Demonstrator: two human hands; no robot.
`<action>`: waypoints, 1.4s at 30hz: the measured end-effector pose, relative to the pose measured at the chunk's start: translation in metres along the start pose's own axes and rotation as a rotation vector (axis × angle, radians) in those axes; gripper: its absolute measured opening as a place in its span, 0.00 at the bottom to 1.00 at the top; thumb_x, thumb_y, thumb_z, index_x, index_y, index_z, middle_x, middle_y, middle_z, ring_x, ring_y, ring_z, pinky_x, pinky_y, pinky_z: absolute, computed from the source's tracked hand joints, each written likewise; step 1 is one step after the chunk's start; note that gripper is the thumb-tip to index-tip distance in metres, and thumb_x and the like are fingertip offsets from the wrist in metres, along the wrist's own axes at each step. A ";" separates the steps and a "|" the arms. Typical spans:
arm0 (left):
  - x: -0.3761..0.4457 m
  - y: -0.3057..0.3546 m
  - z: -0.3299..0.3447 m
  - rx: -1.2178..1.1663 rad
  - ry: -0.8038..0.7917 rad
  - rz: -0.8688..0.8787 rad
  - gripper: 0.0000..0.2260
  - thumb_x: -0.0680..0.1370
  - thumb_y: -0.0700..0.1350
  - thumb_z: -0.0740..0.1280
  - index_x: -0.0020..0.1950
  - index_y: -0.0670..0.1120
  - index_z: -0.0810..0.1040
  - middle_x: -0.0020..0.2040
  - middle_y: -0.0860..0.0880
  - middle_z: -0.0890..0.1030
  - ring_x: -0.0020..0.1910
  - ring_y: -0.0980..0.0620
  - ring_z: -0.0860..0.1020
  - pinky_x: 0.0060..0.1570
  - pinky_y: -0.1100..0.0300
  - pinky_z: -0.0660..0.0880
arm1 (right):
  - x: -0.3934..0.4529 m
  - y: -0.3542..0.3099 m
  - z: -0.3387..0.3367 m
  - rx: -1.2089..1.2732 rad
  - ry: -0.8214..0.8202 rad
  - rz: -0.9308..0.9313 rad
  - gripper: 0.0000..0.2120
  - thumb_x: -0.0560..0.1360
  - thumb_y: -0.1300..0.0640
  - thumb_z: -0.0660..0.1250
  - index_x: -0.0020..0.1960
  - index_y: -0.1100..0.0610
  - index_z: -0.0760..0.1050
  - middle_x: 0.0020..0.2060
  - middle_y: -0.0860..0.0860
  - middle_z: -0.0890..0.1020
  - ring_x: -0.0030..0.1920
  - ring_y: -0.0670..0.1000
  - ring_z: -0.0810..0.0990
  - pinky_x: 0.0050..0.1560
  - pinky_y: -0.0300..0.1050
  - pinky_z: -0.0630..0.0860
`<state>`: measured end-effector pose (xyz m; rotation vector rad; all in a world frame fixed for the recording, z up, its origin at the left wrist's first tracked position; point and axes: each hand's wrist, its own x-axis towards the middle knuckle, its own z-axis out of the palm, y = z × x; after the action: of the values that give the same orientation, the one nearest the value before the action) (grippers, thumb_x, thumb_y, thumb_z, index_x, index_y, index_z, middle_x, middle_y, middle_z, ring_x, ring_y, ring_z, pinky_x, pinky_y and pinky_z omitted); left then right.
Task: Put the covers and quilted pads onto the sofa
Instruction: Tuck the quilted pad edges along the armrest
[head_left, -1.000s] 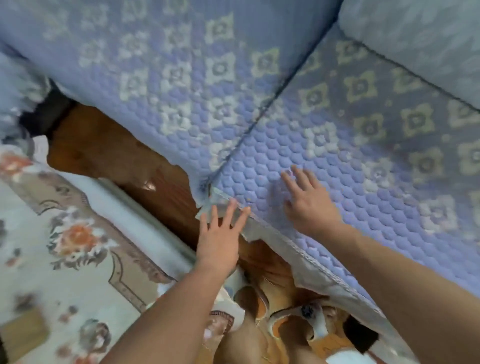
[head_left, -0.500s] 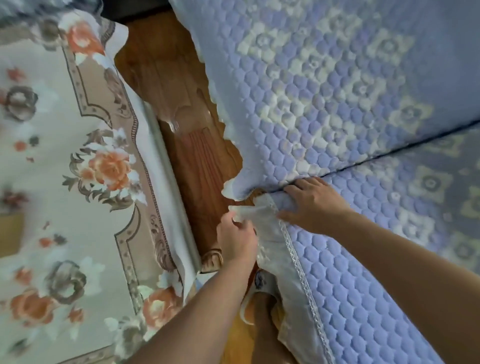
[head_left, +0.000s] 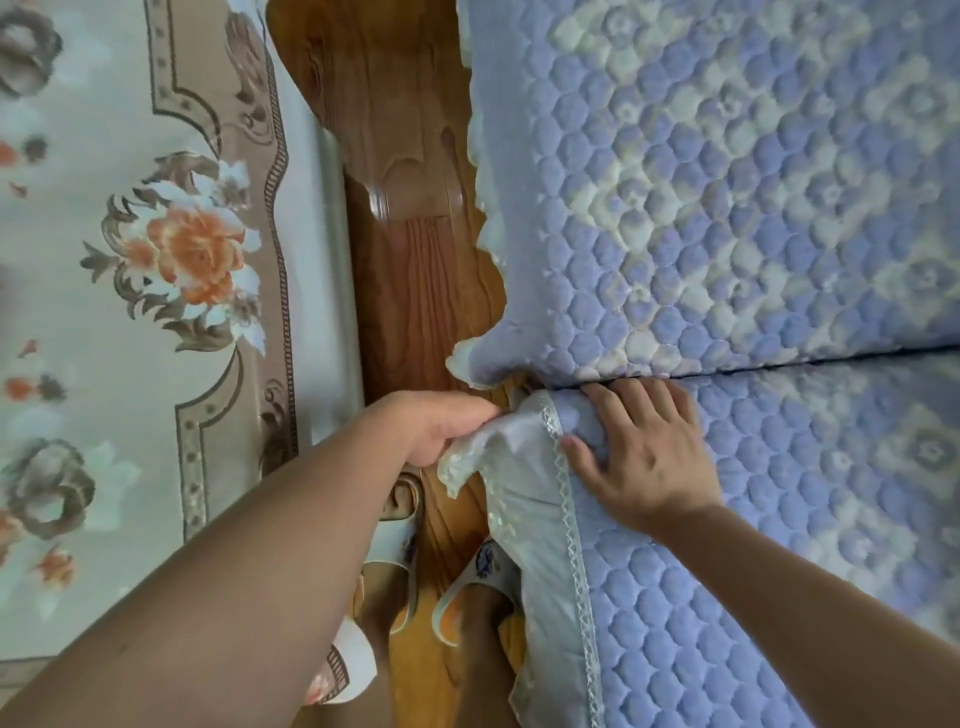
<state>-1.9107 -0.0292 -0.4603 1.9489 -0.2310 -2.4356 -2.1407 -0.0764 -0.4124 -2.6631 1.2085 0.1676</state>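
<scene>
Two blue quilted pads already lie on the sofa seats, meeting at a seam. The left hand (head_left: 441, 426) pinches the near pad's lace-trimmed corner (head_left: 498, 452); the right hand (head_left: 644, 462) presses flat, fingers straight, on the near pad (head_left: 753, 545). Squaring this edge remains.

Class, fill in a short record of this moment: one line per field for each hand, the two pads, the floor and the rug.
left hand: pinches the lace-trimmed corner of the near pad
right hand: flat on the near quilted pad, fingers at the seam
far quilted pad: lies beside it, corner curled
floor: wood
rug: floral, left of the floor strip
</scene>
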 end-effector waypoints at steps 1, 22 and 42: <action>0.000 -0.003 0.001 0.083 0.022 -0.024 0.09 0.81 0.42 0.62 0.49 0.41 0.80 0.39 0.43 0.81 0.40 0.46 0.79 0.41 0.57 0.76 | 0.000 0.000 0.000 -0.001 0.004 -0.001 0.28 0.77 0.36 0.60 0.64 0.57 0.76 0.55 0.54 0.78 0.57 0.60 0.74 0.68 0.58 0.64; -0.042 -0.001 0.073 -0.466 0.267 0.441 0.10 0.83 0.46 0.61 0.53 0.49 0.82 0.45 0.54 0.83 0.45 0.57 0.80 0.46 0.67 0.74 | 0.021 -0.009 -0.002 0.014 -0.031 0.038 0.20 0.76 0.39 0.61 0.35 0.53 0.76 0.30 0.47 0.79 0.37 0.54 0.79 0.52 0.51 0.70; -0.012 0.033 0.084 0.202 0.801 0.493 0.08 0.80 0.48 0.63 0.49 0.46 0.80 0.48 0.47 0.83 0.50 0.43 0.80 0.47 0.54 0.72 | 0.022 -0.002 0.004 0.091 0.037 0.011 0.15 0.78 0.49 0.61 0.34 0.51 0.75 0.31 0.46 0.81 0.38 0.53 0.77 0.51 0.51 0.68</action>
<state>-1.9920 -0.0514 -0.4268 2.3889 -0.8181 -1.2622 -2.1252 -0.0901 -0.4200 -2.5927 1.2124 0.0634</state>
